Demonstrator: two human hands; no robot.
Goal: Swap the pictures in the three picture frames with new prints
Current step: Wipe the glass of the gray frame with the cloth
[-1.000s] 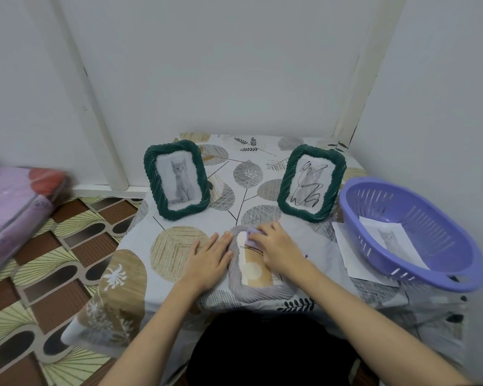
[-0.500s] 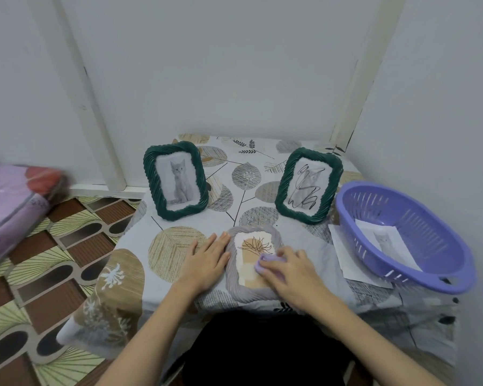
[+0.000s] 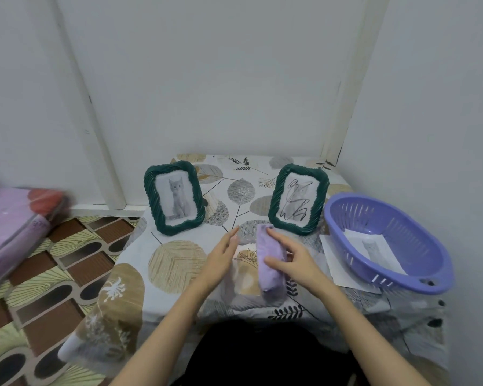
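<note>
The grey frame (image 3: 244,274) lies flat at the near edge of the table, straight ahead of me at twelve o'clock, a leaf print showing through its opening. I judge I'm on the wipe-down of this third frame, its new picture already seated. My right hand (image 3: 293,259) grips a folded lilac cloth (image 3: 269,260) that lies lengthwise over the frame's right half, fingers curled round its side. My left hand (image 3: 221,256) is open, fingers straight, edge-on just at the frame's nine o'clock side; I can't tell whether it touches the rim.

Beyond, at eleven o'clock, a green frame (image 3: 174,197) stands upright with a clean cat photo. At one o'clock its twin (image 3: 299,199) stands with a cat picture scribbled over in black, which looks to me like the one awaiting a swap. At two to three o'clock sits a purple basket (image 3: 388,243) with a cat print (image 3: 374,250) inside, and a paper sheet (image 3: 335,260) tucked partly under its rim.

Next I'd set the cloth aside, stand the grey frame up, then reach for the scribbled frame, steadying it while I open the back.
</note>
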